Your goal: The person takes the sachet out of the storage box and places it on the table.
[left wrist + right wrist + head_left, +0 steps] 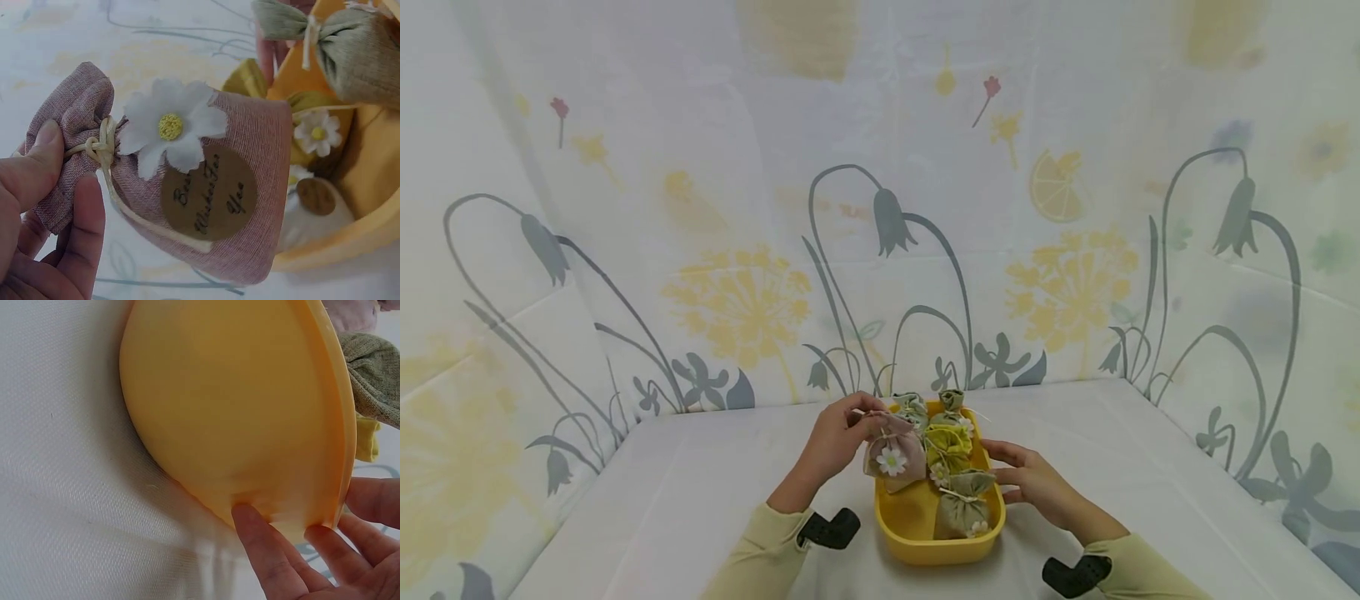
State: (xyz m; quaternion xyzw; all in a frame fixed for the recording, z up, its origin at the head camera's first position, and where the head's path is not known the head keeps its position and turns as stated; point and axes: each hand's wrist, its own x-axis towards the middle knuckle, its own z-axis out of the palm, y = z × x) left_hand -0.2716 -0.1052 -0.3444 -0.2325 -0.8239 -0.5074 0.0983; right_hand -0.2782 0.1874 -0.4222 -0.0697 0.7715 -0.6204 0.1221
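Note:
My left hand (844,433) pinches the gathered neck of a mauve cloth sachet (897,454) between thumb and fingers, holding it over the left side of a yellow plastic tub (940,552). In the left wrist view the mauve sachet (212,206) carries a white fabric daisy, a cream cord tie and a round brown label reading "Wishes For You". Fingertips of my right hand (1037,483) touch the outer wall of the tub (231,394), with the thumb by its rim. Inside are a yellow sachet (949,448) and a sage-green sachet (964,507) at the near right.
At the tub's far end sit a pale green sachet (910,408) and an olive-green sachet (951,404). The tub stands on a white cloth-covered table (700,492). Behind it hangs a white sheet (880,317) printed with flowers.

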